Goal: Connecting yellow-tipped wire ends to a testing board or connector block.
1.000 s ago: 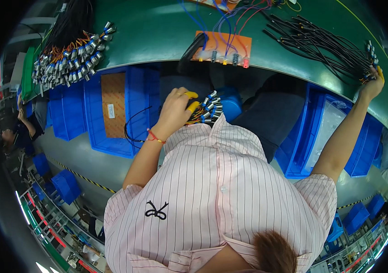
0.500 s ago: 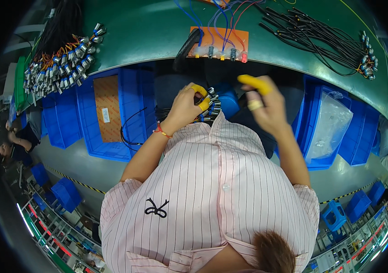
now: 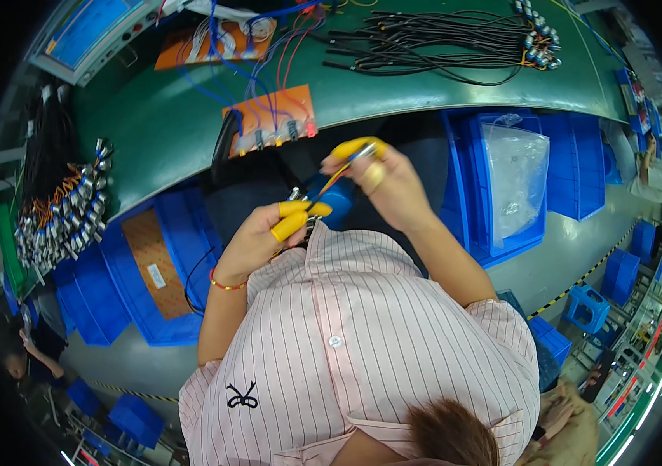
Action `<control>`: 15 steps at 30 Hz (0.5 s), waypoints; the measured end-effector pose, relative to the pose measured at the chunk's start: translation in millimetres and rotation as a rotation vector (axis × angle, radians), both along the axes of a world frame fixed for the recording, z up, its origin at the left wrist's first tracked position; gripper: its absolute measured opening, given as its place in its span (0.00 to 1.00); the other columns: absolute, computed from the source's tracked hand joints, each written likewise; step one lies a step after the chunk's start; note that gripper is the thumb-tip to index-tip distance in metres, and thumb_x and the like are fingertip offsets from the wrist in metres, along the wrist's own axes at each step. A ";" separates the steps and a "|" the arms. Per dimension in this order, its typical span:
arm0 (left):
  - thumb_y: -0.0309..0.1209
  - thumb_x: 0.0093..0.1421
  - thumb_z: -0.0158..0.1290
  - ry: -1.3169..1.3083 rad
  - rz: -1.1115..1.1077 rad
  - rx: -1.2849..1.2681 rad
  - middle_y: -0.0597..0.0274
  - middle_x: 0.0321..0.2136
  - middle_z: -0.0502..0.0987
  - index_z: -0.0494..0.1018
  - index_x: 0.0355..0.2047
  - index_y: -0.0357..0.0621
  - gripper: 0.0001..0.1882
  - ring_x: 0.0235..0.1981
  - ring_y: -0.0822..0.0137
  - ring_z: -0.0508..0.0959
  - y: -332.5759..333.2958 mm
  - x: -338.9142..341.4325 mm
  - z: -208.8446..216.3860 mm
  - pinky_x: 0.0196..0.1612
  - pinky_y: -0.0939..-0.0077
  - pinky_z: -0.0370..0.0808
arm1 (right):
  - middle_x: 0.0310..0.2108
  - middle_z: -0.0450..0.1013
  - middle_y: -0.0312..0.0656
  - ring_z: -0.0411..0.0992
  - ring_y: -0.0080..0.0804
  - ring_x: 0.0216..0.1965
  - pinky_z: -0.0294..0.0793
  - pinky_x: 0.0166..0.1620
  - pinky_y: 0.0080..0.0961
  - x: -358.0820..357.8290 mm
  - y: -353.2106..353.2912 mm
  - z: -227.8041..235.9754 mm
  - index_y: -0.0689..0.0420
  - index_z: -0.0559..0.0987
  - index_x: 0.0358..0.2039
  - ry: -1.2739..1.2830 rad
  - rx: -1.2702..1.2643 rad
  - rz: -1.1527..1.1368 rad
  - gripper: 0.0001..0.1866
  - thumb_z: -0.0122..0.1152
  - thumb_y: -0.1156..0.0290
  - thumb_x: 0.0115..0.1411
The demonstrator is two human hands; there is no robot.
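Observation:
My right hand (image 3: 387,182), with yellow finger covers, is closed on the silver metal connector (image 3: 365,152) of a thin cable, held above my lap. Yellow and orange wires (image 3: 334,182) run from that connector down toward my left hand (image 3: 263,231). Yellow-covered fingertips of the left hand pinch the cable's dark part, just below the wires. Several more metal connectors (image 3: 295,194) show beside the left fingers, partly hidden by them. Behind the hands is a blue rounded object (image 3: 334,199), mostly covered.
On the green table (image 3: 362,97), an orange board (image 3: 297,99) carries coloured clips and wires. Cable bundles lie at left (image 3: 63,210) and right (image 3: 440,48). Blue bins stand below the edge, one holding a clear plastic bag (image 3: 513,182). A screened instrument (image 3: 90,35) sits far left.
My right hand, formerly with no visible connector, now holds one, drawn up with its wires. My left hand has shifted from the connector cluster onto this cable. The whole view has turned.

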State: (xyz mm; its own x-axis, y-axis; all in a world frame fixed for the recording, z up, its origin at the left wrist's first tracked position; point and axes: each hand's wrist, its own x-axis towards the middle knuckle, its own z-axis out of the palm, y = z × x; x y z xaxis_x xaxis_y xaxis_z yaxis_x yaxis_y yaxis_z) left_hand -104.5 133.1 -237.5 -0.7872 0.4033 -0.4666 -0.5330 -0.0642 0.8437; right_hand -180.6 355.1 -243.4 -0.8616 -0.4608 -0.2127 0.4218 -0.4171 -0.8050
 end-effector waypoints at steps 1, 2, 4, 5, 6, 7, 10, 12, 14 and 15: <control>0.33 0.67 0.48 0.011 -0.027 -0.026 0.73 0.19 0.65 0.73 0.51 0.35 0.17 0.20 0.82 0.61 -4.1 1.9 -5.4 0.25 0.87 0.59 | 0.39 0.75 0.42 0.75 0.32 0.41 0.73 0.52 0.32 -9.7 14.9 1.5 0.62 0.74 0.44 -0.015 -0.095 -0.100 0.11 0.53 0.69 0.65; 0.33 0.67 0.48 0.020 -0.053 -0.050 0.74 0.19 0.65 0.73 0.51 0.35 0.17 0.21 0.82 0.61 -9.0 3.7 -7.9 0.25 0.87 0.59 | 0.37 0.75 0.41 0.75 0.31 0.40 0.73 0.53 0.34 -20.4 31.2 1.4 0.62 0.74 0.43 -0.031 -0.195 -0.194 0.10 0.52 0.70 0.65; 0.32 0.67 0.49 0.037 -0.121 -0.092 0.74 0.19 0.65 0.74 0.50 0.35 0.16 0.21 0.81 0.61 -18.2 4.1 -12.9 0.26 0.87 0.59 | 0.30 0.69 0.35 0.69 0.25 0.32 0.73 0.46 0.28 -38.0 66.9 -5.3 0.61 0.73 0.43 0.013 -0.290 -0.363 0.10 0.51 0.69 0.66; 0.31 0.66 0.49 0.029 -0.137 -0.109 0.74 0.19 0.66 0.74 0.50 0.35 0.16 0.21 0.82 0.61 -25.3 8.8 -20.5 0.26 0.87 0.59 | 0.27 0.64 0.33 0.65 0.23 0.29 0.70 0.42 0.24 -45.1 83.8 -3.0 0.61 0.73 0.44 0.009 -0.337 -0.395 0.11 0.50 0.68 0.66; 0.29 0.66 0.48 0.049 -0.149 -0.173 0.73 0.20 0.67 0.74 0.50 0.35 0.16 0.21 0.82 0.62 -30.6 11.3 -22.7 0.26 0.87 0.61 | 0.25 0.60 0.31 0.60 0.20 0.26 0.66 0.37 0.21 -50.4 99.6 0.0 0.61 0.73 0.44 0.005 -0.387 -0.429 0.11 0.50 0.68 0.67; 0.27 0.65 0.47 0.071 -0.159 -0.237 0.73 0.20 0.68 0.74 0.50 0.35 0.15 0.22 0.82 0.63 -35.1 12.9 -23.8 0.27 0.87 0.62 | 0.24 0.57 0.30 0.55 0.19 0.24 0.57 0.31 0.19 -55.0 112.4 3.4 0.61 0.73 0.44 -0.001 -0.360 -0.502 0.11 0.49 0.68 0.67; 0.25 0.65 0.47 0.029 -0.094 -0.270 0.69 0.23 0.72 0.74 0.51 0.36 0.15 0.23 0.80 0.68 -46.5 10.4 -20.4 0.28 0.86 0.66 | 0.23 0.57 0.32 0.53 0.20 0.23 0.56 0.31 0.21 -60.8 149.0 5.5 0.63 0.72 0.45 0.079 -0.380 -0.564 0.13 0.46 0.68 0.67; 0.26 0.65 0.48 0.006 0.053 -0.236 0.67 0.24 0.73 0.73 0.51 0.35 0.15 0.23 0.79 0.70 -49.5 10.6 -20.7 0.27 0.86 0.67 | 0.23 0.57 0.33 0.53 0.22 0.24 0.56 0.31 0.21 -60.8 153.6 16.0 0.64 0.72 0.45 0.082 -0.428 -0.569 0.17 0.45 0.63 0.66; 0.25 0.64 0.50 0.068 0.199 -0.171 0.63 0.27 0.76 0.74 0.49 0.34 0.14 0.25 0.76 0.74 -47.3 8.1 -17.7 0.29 0.84 0.70 | 0.23 0.57 0.34 0.53 0.24 0.24 0.55 0.31 0.22 -61.4 156.4 24.5 0.65 0.72 0.44 0.074 -0.449 -0.590 0.19 0.45 0.61 0.63; 0.25 0.64 0.50 0.110 0.278 -0.147 0.62 0.27 0.76 0.74 0.48 0.34 0.14 0.25 0.75 0.75 -42.0 7.5 -13.3 0.29 0.84 0.71 | 0.22 0.57 0.35 0.53 0.24 0.25 0.55 0.32 0.22 -62.1 156.6 26.7 0.65 0.72 0.43 0.065 -0.448 -0.610 0.20 0.46 0.61 0.61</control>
